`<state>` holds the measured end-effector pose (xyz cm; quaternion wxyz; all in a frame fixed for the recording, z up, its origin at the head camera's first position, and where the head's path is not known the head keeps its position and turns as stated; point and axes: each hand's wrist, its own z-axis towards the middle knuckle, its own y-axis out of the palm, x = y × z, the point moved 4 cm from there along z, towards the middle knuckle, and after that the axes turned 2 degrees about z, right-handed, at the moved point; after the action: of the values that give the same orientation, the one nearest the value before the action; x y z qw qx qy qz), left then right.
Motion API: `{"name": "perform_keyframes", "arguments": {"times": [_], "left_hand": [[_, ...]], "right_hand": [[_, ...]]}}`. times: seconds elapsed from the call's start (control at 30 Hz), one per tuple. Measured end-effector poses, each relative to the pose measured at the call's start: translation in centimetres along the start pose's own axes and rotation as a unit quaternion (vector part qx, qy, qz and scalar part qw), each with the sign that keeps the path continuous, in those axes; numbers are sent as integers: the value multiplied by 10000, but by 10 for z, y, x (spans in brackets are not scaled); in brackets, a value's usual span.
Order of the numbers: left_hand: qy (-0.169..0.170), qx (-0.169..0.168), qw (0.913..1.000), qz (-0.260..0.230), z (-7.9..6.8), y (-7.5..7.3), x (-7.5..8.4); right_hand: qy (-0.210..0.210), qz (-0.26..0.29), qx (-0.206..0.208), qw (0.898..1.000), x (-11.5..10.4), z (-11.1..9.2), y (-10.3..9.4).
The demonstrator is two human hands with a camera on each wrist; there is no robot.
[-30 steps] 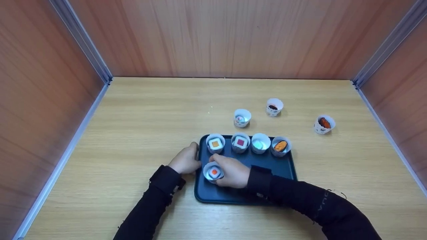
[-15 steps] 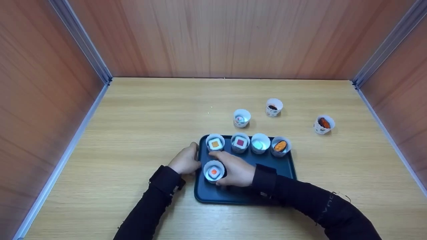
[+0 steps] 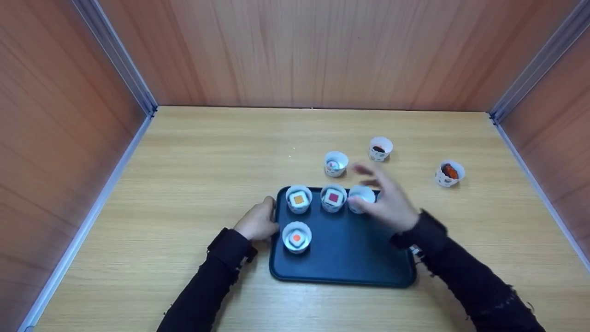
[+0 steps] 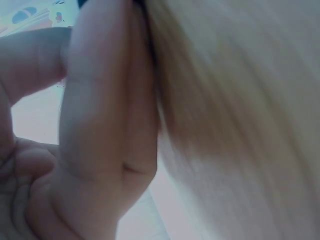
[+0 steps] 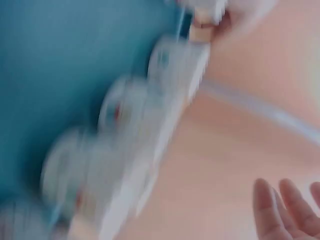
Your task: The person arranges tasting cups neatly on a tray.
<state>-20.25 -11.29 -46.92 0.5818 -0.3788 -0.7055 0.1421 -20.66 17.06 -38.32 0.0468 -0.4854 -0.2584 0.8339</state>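
Tray: dark and smooth with rounded corners and a raised rim, the tray [image 3: 341, 258] lies flat on the pale wood-grained bench [image 3: 221, 152].
Left edge: the left hand [image 3: 256, 221] grips the tray rim between thumb and fingers, at mid-edge.
Far edge: the right hand [image 3: 387, 203], blurred, has its fingers spread and curved over the far right corner; its thumb overlaps the pale-lined cup [image 3: 362, 190], contact unclear.
Far row: from the far left corner stand the yellow-marked cup [image 3: 298, 210], the red-marked cup [image 3: 332, 210] and the pale-lined one, all upright.
Second row: the orange-marked cup [image 3: 296, 251] stands near the left edge, beside the left thumb.
Tray room: dark floor runs from that cup to the near right corner.
Beyond the tray: three patterned white cups [image 3: 335, 174] stand on the bench, one well off to the right.
Bench edges: reddish wood-grain panels [image 3: 295, 55] rise behind and at both sides, with grey metal strips [image 3: 87, 216] along the side edges.
Shapes: cups round and flared; the marked inserts mostly squarish, white.
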Motion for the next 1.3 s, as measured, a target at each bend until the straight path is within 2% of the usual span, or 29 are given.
{"name": "perform_keyframes", "arguments": {"times": [0.1, 0.2, 0.3, 0.4, 0.5, 0.63, 0.77, 1.0, 1.2, 1.3], "left_hand": [[3, -3, 10000, 7, 0, -1, 0], [-10, -37, 10000, -9, 0, -1, 0], [-13, -58, 10000, -4, 1, 0, 0], [-8, -42, 10000, 32, 1, -1, 0], [4, -3, 10000, 86, 1, -1, 0], [-35, 12, 10000, 83, 1, -2, 0], [-67, -14, 10000, 58, 2, -2, -1], [-65, -28, 10000, 18, 2, -2, -1], [-7, -18, 10000, 57, 1, -2, 0], [11, -5, 10000, 69, 2, -2, 0]], "right_hand": [[87, -251, 716, 9971, 16, 0, -36], [574, -285, 1297, 9895, 36, -2, -73], [1158, -251, 1838, 9758, 59, -8, -108], [1795, -279, 2144, 9597, 83, -17, -137], [2476, -205, 2031, 9471, 109, -26, -155], [3325, -54, 1668, 9282, 137, -35, -164], [3846, -170, 1293, 9138, 155, -37, -164], [4166, -750, 842, 9021, 168, -34, -162], [4356, -1031, 782, 8908, 171, -35, -163], [4351, -1156, 808, 8893, 170, -35, -163]]}}
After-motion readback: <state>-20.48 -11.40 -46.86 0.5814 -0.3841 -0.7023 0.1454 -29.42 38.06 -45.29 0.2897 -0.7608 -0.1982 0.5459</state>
